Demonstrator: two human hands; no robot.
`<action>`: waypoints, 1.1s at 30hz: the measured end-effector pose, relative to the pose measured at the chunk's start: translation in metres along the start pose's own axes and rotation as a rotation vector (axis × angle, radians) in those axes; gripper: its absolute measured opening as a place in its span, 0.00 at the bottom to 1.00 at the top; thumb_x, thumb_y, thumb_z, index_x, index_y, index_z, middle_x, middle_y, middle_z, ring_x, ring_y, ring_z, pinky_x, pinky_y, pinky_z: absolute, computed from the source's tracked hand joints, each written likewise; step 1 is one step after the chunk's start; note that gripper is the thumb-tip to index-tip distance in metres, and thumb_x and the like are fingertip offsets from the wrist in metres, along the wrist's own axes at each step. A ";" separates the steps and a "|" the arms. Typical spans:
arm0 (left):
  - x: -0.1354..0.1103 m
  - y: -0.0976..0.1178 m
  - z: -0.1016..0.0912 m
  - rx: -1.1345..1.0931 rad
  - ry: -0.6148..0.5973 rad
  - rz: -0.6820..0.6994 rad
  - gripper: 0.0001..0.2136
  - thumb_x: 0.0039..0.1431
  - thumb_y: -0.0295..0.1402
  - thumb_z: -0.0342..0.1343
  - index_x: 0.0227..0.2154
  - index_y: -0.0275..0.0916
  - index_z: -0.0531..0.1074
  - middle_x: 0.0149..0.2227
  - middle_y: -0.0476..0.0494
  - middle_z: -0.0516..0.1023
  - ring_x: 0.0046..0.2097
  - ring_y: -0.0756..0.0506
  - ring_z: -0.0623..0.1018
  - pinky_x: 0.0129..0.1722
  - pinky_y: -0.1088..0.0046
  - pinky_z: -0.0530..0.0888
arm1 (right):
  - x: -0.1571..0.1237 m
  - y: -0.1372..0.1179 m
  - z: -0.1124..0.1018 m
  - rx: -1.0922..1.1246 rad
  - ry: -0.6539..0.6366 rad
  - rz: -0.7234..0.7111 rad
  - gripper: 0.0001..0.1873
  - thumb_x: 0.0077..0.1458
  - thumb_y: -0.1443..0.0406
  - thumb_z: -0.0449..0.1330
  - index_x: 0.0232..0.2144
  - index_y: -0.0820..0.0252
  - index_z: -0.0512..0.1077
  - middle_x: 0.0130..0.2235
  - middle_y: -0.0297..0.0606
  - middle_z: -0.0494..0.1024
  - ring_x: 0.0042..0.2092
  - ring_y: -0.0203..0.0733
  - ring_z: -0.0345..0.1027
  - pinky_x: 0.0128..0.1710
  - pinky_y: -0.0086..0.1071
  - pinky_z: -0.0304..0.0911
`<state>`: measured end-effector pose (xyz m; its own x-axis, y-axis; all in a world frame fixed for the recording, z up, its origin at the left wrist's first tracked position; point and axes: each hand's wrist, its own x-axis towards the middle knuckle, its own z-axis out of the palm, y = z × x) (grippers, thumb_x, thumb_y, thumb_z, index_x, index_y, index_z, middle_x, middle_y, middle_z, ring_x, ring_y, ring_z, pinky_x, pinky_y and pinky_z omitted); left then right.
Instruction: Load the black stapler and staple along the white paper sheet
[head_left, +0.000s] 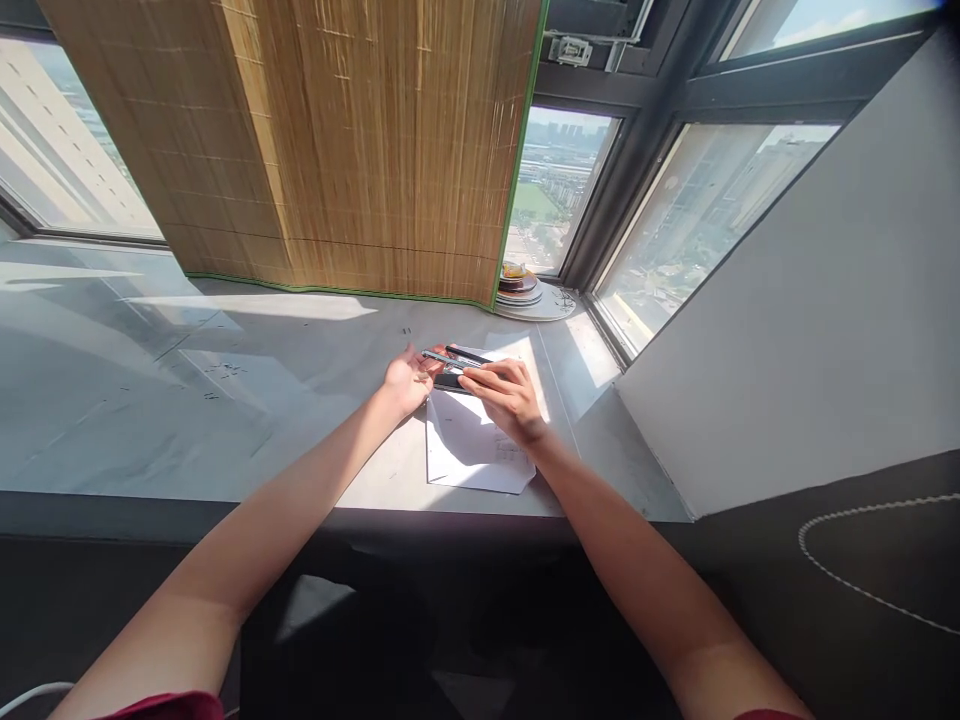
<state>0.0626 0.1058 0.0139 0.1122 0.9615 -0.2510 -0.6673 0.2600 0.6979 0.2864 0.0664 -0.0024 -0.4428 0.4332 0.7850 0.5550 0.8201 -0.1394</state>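
Note:
Over the white paper (456, 455), both my hands meet at a slim, dark, case-like object (452, 382). Long thin edges or pen-like bars, black and silvery, show along its upper side; its exact kind I cannot make out. My right hand (506, 395) grips it from the right, fingers laid along it and pointing left. At its left end is my left hand (409, 382), palm turned partly up, with its fingers curled around that end and partly hidden. The paper lies flat on the light stone sill, with faint printing or writing near its right side.
Stacked plates (519, 295) stand in the far corner by the window. A bamboo blind (337, 150) hangs over the back of the sill (315, 370). A white wall (810, 300) slants up at the right, with a beaded cord (840, 580) below it.

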 end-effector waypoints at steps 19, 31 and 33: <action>-0.039 0.013 0.025 -0.115 -0.371 -0.048 0.06 0.68 0.33 0.55 0.40 0.38 0.75 0.34 0.45 0.70 0.30 0.49 0.73 0.29 0.75 0.73 | 0.005 -0.006 -0.002 0.110 0.132 0.421 0.16 0.64 0.54 0.69 0.48 0.55 0.78 0.50 0.46 0.82 0.52 0.55 0.75 0.57 0.51 0.72; -0.060 0.007 0.028 0.152 -0.418 -0.173 0.10 0.70 0.37 0.57 0.48 0.40 0.77 0.44 0.37 0.79 0.41 0.39 0.84 0.50 0.56 0.83 | 0.001 -0.027 0.006 -0.055 -0.150 0.013 0.11 0.74 0.67 0.65 0.50 0.45 0.85 0.52 0.38 0.86 0.53 0.49 0.78 0.56 0.46 0.71; -0.059 0.007 0.027 0.153 -0.443 -0.148 0.10 0.69 0.37 0.57 0.48 0.39 0.77 0.47 0.34 0.81 0.47 0.36 0.85 0.55 0.54 0.82 | 0.001 -0.027 0.004 -0.017 -0.086 0.052 0.11 0.75 0.67 0.63 0.49 0.47 0.86 0.49 0.38 0.87 0.51 0.49 0.79 0.55 0.46 0.72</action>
<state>0.0716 0.0535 0.0521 0.5225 0.8499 -0.0689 -0.5086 0.3754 0.7748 0.2682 0.0462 -0.0004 -0.4719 0.5060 0.7220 0.5904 0.7895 -0.1675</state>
